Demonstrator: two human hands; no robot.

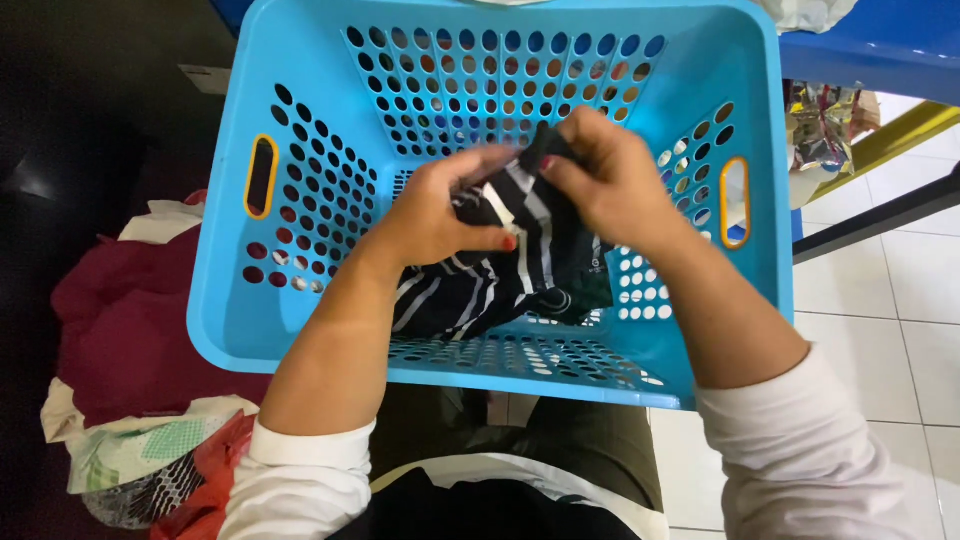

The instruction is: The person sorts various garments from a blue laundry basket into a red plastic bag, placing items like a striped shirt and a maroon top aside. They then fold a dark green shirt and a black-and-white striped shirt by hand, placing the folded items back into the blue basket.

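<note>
White sleeves (800,450) frame the bottom of the view, forearms reaching into a blue perforated laundry basket (300,110) that rests on the person's lap; both hands meet over a black garment with white stripes (520,270) lying inside the basket near its front wall; the left hand (440,215) has its fingers closed on a bunched fold, thumb (red-painted nail) pressed on top; the right hand (610,175) pinches the upper edge of the same fold, fingers curled shut; a dark red cloth (130,320) lies heaped just beside the basket on the left; white floor tiles (890,330) show on the right.
</note>
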